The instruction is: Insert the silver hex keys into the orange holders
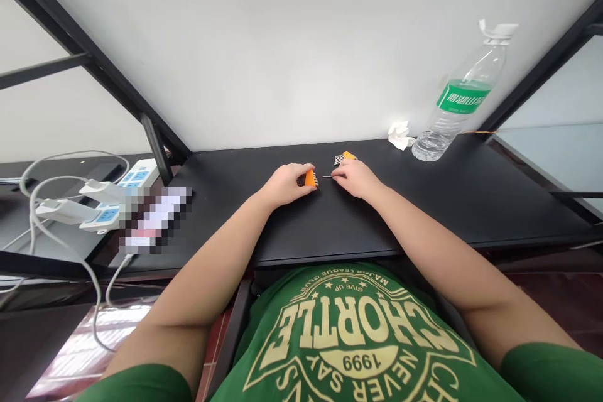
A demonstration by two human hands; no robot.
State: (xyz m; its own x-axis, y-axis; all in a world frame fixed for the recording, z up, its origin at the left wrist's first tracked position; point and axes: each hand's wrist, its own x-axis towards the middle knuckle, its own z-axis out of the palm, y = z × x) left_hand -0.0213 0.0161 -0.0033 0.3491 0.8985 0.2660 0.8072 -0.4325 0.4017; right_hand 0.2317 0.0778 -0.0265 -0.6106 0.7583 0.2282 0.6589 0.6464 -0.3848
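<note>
Ideally, the person's left hand would hold the orange holder steady over the black desk while the right hand holds the thin metal rod in line with it. The left thumb and fingers pinch the holder, spread to its width; the right fingertips are closed on the rod's right end, a second orange holder just beyond.

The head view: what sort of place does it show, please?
Probably a personal desk space, perhaps in a dormitory or home. A black desk stands against a pale wall, with a power strip to the left and a plastic bottle on the right.
</note>
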